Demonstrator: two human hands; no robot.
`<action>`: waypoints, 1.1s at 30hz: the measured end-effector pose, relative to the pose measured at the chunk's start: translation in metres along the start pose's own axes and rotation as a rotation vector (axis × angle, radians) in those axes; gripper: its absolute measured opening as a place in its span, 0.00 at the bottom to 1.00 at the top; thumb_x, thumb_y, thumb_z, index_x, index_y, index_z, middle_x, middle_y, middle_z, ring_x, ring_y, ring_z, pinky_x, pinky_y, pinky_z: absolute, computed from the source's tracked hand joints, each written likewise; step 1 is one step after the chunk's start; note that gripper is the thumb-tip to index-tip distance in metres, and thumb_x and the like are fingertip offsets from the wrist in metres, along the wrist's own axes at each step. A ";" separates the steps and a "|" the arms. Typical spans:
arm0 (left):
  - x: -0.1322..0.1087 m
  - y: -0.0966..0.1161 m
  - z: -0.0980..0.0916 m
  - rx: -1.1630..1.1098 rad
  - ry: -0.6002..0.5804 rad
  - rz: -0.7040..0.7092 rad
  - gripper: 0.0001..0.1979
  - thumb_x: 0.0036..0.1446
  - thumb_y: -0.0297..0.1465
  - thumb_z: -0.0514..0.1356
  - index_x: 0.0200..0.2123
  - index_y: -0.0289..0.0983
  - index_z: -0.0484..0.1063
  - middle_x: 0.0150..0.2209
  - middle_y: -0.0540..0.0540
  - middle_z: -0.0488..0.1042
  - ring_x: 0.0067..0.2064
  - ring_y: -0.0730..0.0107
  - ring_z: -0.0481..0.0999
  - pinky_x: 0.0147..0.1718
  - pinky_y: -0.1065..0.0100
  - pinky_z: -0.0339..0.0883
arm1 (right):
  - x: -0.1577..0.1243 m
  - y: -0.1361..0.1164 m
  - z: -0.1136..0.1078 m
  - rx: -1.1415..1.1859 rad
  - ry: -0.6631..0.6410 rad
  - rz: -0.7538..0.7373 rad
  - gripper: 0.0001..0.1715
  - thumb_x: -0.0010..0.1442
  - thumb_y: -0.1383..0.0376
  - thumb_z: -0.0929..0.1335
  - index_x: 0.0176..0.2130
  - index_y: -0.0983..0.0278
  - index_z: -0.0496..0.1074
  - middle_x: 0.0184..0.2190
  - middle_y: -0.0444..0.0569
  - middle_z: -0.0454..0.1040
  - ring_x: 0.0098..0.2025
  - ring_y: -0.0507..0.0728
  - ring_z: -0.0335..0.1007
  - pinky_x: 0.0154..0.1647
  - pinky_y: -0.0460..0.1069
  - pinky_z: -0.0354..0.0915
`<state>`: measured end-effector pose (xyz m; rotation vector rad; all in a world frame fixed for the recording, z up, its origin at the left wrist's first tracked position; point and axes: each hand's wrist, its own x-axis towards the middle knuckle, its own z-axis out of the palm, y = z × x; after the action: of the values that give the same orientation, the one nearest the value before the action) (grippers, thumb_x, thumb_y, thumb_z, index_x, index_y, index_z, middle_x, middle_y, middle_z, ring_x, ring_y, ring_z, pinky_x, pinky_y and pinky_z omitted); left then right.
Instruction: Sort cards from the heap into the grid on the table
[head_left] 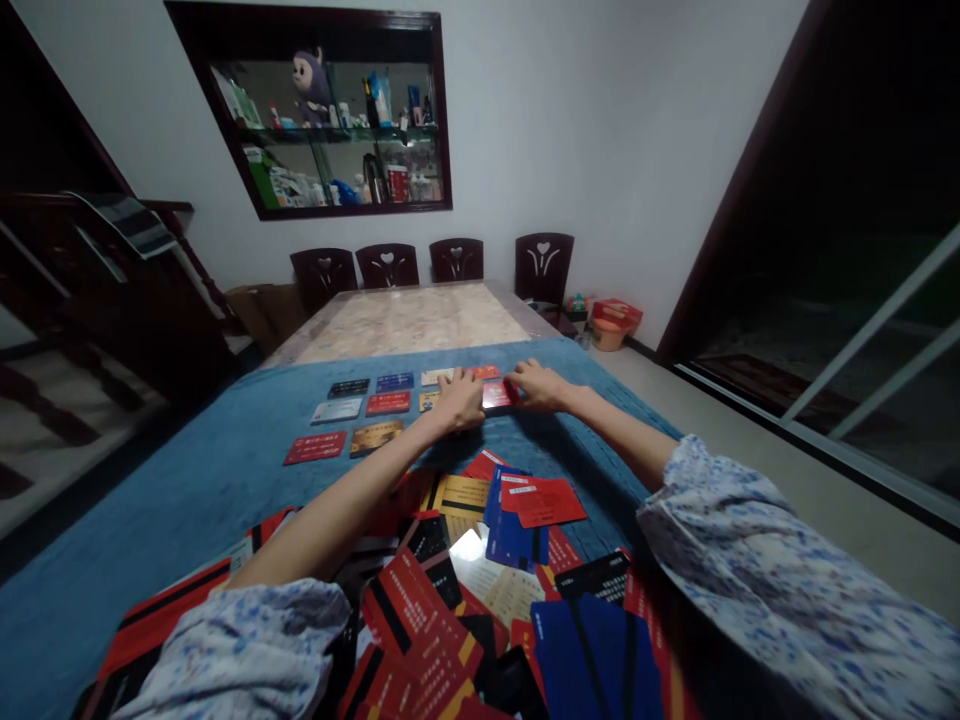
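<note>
Over the far part of the blue cloth [247,430], my left hand [459,400] and my right hand [538,385] meet at a red card [498,394]. My right fingers pinch its right edge. Bent left fingers rest at its left side, with the thumb hidden. Cards lie in rows to the left, among them a black card [349,388], a blue card [394,381], a silver card [335,411] and a gold card [377,437]. A yellow card [428,401] is partly covered by my left hand. Closer to me spreads a loose, overlapping pile of cards [420,610].
Beyond the cloth the patterned tabletop [427,315] continues toward several dark chairs [544,262] by the wall. A recessed shelf [345,130] holds bottles and a plush toy [311,85]. An orange bucket [609,330] stands on the floor at the right.
</note>
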<state>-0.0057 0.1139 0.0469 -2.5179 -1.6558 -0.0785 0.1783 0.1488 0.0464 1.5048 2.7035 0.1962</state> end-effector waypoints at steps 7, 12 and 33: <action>0.017 -0.006 0.008 0.041 -0.026 -0.024 0.19 0.52 0.28 0.57 0.48 0.32 0.70 0.53 0.32 0.68 0.57 0.46 0.61 0.51 0.47 0.59 | 0.018 0.004 0.004 0.043 -0.038 0.017 0.28 0.55 0.64 0.69 0.56 0.63 0.68 0.53 0.61 0.67 0.56 0.68 0.61 0.45 0.55 0.67; 0.023 -0.009 0.013 0.065 -0.040 -0.029 0.19 0.52 0.29 0.57 0.48 0.31 0.70 0.53 0.32 0.69 0.57 0.46 0.61 0.52 0.47 0.58 | 0.027 0.006 0.006 0.062 -0.061 0.005 0.29 0.54 0.64 0.69 0.56 0.64 0.69 0.53 0.61 0.68 0.56 0.67 0.61 0.46 0.55 0.66; 0.036 -0.013 0.017 0.011 -0.160 -0.088 0.19 0.53 0.28 0.57 0.50 0.35 0.71 0.57 0.33 0.68 0.60 0.46 0.60 0.57 0.42 0.55 | 0.047 0.015 0.019 0.041 -0.108 -0.079 0.21 0.53 0.66 0.68 0.48 0.64 0.74 0.47 0.56 0.74 0.48 0.62 0.69 0.53 0.51 0.60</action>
<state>-0.0039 0.1536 0.0346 -2.5014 -1.8197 0.1260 0.1682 0.1979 0.0307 1.3733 2.6904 0.0550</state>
